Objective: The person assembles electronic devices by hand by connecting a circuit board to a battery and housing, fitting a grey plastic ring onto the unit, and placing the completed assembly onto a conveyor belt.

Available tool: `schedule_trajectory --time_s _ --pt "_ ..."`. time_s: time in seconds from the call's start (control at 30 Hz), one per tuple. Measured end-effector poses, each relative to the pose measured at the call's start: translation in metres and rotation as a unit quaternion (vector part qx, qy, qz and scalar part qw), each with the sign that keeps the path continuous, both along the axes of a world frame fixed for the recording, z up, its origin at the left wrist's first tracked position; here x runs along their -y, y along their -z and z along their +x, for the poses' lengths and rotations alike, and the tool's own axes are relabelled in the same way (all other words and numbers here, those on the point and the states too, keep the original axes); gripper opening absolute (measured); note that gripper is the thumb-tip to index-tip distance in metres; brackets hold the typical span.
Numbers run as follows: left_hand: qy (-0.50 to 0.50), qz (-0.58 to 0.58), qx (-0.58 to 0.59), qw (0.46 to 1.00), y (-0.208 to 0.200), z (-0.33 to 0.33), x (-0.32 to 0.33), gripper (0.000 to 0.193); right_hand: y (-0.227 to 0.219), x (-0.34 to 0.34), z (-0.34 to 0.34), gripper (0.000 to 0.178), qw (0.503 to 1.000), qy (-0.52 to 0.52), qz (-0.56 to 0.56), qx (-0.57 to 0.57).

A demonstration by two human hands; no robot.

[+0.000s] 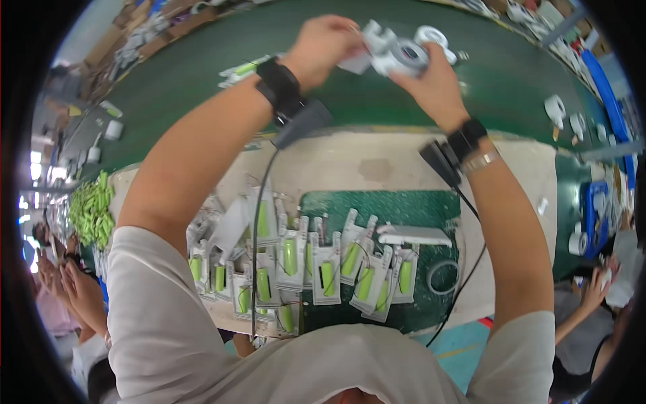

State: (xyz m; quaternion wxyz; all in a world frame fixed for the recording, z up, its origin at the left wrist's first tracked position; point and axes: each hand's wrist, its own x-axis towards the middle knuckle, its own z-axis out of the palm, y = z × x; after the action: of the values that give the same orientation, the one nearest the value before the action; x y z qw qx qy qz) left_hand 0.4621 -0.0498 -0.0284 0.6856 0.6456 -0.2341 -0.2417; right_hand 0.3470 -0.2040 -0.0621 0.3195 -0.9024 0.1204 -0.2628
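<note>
Both arms reach forward over the green belt. My right hand (434, 84) grips a white round plastic housing (406, 57) with a grey ring and dark centre. My left hand (326, 48) is closed just left of it, its fingertips on a white plastic piece (356, 62), partly blurred. More white shapes (378, 35) stick up between the hands; whether they are joined to the housing I cannot tell. Another white round part (432, 35) lies beyond my right hand. Near my body are several white plastic handle shells (327, 275) holding green cylindrical battery cells (290, 256) and thin wires.
A green mat (377, 205) lies on the pale worktable (511, 202), with a white cover (415, 235) and a grey ring (443, 277). Green cells (92, 210) are heaped at left. More white parts (554, 109) sit on the belt (182, 87). People work on both sides; cables hang from my wrists.
</note>
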Motion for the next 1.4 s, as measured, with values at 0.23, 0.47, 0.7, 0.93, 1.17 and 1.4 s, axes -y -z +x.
schedule_trajectory --time_s 0.23,0.47,0.7,0.93,1.17,1.4 --pt "-0.128 0.189 0.060 0.972 0.006 0.011 -0.028 0.033 -0.041 0.009 -0.041 0.044 0.986 -0.120 -0.094 -0.060" --pt "0.444 0.220 0.286 0.820 -0.039 -0.126 -0.042 0.027 -0.073 -0.042 -0.190 0.023 0.917 -0.324 -0.044 -0.229" --pt "0.466 0.260 0.351 0.770 -0.017 -0.165 -0.045 0.019 -0.035 -0.081 -0.204 0.022 0.964 -0.235 -0.019 -0.123" --pt "0.372 0.281 0.179 0.866 -0.011 -0.154 -0.050 0.010 -0.019 -0.087 -0.186 0.011 0.986 -0.144 0.045 -0.072" --pt "0.319 0.233 0.424 0.815 -0.041 -0.111 -0.002 0.018 -0.009 -0.058 -0.181 0.013 0.977 -0.101 0.170 -0.077" --pt "0.141 0.332 0.624 0.694 -0.001 -0.024 0.135 0.015 -0.014 -0.042 -0.181 0.012 0.966 -0.091 0.222 -0.097"
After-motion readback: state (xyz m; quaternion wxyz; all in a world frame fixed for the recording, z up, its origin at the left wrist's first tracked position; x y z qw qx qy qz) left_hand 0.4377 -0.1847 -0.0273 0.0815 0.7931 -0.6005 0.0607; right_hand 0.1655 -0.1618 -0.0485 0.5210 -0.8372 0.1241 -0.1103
